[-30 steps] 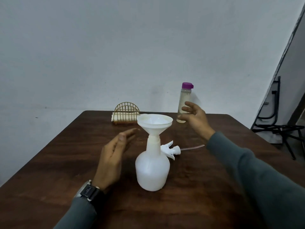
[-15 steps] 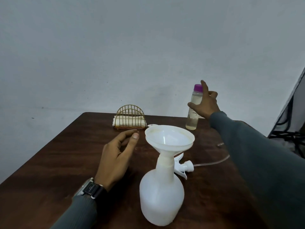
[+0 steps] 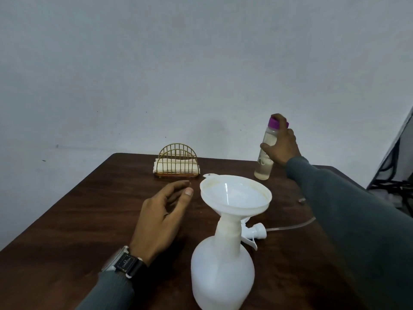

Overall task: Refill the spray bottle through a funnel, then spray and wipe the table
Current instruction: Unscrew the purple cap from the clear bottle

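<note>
While left hand (image 3: 162, 222) hovers open, right hand (image 3: 282, 146) grips refill bottle (image 3: 266, 159)

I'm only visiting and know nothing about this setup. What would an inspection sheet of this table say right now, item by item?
Surface: dark wooden table, looks dry.
Job's things: white spray bottle upright with a funnel in its neck; its spray head with a clear tube lies behind it; small bottle of pale liquid, purple cap on.
Clutter: wire napkin holder with folded white napkins at the far edge.
Hands: right hand wrapped around the small bottle; left hand open, holding nothing.
Cables: dark cables on the floor at far right.
Surroundings: plain grey wall.
</note>
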The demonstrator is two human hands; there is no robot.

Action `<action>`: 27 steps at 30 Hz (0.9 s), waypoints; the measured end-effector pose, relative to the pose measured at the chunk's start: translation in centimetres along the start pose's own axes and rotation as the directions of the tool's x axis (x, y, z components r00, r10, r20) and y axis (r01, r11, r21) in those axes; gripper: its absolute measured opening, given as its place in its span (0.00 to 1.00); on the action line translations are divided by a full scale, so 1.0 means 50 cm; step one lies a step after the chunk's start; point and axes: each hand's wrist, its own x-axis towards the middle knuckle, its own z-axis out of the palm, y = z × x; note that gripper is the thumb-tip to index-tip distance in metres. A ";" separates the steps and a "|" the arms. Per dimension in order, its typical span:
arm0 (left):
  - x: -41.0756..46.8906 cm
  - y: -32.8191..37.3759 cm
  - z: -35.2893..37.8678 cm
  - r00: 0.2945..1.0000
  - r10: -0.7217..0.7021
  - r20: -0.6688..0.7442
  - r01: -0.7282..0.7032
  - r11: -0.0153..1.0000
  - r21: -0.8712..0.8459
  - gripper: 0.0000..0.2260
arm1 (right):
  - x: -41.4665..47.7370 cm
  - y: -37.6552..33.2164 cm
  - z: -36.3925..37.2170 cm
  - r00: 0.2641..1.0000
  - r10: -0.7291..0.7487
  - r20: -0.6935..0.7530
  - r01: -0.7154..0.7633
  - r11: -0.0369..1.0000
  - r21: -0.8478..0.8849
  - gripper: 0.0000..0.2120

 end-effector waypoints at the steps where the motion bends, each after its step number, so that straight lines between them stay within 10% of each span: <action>1: -0.004 0.004 -0.004 1.000 0.008 0.010 -0.009 1.000 0.019 0.16 | -0.007 -0.001 -0.010 1.000 -0.019 0.003 0.019 1.000 0.015 0.40; 27: -0.194 0.241 -0.115 0.952 0.267 -0.148 -0.268 0.963 0.011 0.12 | -0.517 -0.190 -0.426 0.968 -0.251 0.002 0.247 0.957 0.154 0.44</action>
